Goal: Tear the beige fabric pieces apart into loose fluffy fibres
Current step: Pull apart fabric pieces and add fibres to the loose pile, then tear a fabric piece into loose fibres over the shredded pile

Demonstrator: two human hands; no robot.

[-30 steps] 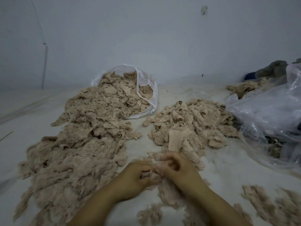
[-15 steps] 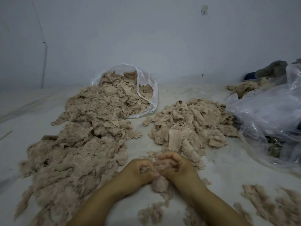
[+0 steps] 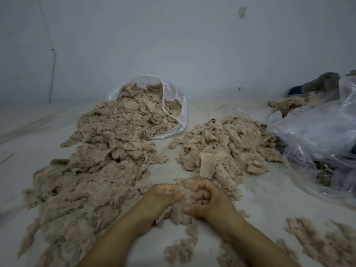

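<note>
Spanning both grips: beige tuft, left hand, right hand.

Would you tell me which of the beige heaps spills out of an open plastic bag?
The large left heap: its far end sits inside the open clear bag. The middle heap lies bare on the floor.

I see a bare workroom: plain pale wall, floor heaped with fabric scraps, plastic sacks at right

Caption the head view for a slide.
Left hand and right hand pull a beige fabric tuft apart between heaps.
</note>
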